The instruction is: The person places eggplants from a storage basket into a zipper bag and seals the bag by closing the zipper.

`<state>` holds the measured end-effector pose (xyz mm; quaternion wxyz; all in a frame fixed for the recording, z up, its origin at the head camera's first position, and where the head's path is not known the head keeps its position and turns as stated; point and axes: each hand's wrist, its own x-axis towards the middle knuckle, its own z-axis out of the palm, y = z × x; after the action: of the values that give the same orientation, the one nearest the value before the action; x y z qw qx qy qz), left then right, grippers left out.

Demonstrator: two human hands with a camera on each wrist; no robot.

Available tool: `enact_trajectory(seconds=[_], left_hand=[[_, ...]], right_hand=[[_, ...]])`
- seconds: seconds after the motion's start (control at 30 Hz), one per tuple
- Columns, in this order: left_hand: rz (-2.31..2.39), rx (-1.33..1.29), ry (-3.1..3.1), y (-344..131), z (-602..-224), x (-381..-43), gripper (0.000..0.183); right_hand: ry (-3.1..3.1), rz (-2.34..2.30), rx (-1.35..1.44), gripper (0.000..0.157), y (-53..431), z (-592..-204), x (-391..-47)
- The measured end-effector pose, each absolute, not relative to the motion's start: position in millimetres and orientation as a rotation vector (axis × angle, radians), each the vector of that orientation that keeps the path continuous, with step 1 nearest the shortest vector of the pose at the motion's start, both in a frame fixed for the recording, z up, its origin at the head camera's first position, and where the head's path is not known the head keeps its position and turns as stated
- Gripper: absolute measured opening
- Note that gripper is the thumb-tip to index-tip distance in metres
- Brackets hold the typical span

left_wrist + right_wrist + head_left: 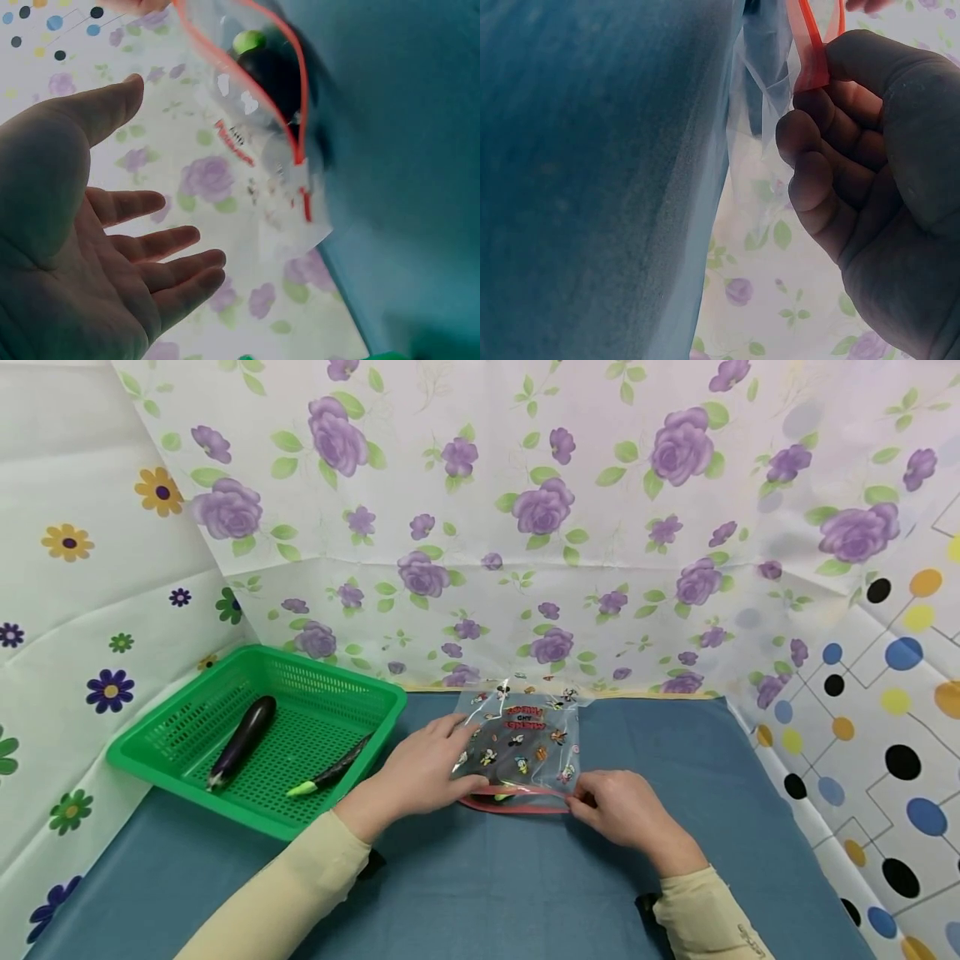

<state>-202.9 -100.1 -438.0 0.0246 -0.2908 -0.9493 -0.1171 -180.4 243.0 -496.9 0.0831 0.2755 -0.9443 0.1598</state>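
A clear zip bag with cartoon prints and a red zip edge lies on the table, its mouth parted toward me. Inside it is a dark vegetable with a light green end, its exact kind unclear through the plastic. My right hand pinches the right corner of the red edge between thumb and curled index finger. At the bag's left side is my left hand; the left wrist view has its fingers spread and loosely extended, with nothing in the palm.
A green plastic basket stands at the left on the blue tablecloth. In it lie a purple eggplant and a dark, slender vegetable with a pale green tip. Flowered sheets rise behind the table.
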Motion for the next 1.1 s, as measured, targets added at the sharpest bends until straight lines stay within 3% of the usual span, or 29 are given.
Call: enact_trajectory(seconds=[0.6, 1.1], left_hand=[[-0.479, -0.762, -2.901, -143, -400, -199, 0.091], [-0.56, -0.628, -2.945, -171, -395, -205, 0.087]], right_hand=[[-2.85, 0.512, 0.82, 0.023, 242, -494, -180], [-2.829, 0.502, 0.828, 0.023, 243, -496, -181]])
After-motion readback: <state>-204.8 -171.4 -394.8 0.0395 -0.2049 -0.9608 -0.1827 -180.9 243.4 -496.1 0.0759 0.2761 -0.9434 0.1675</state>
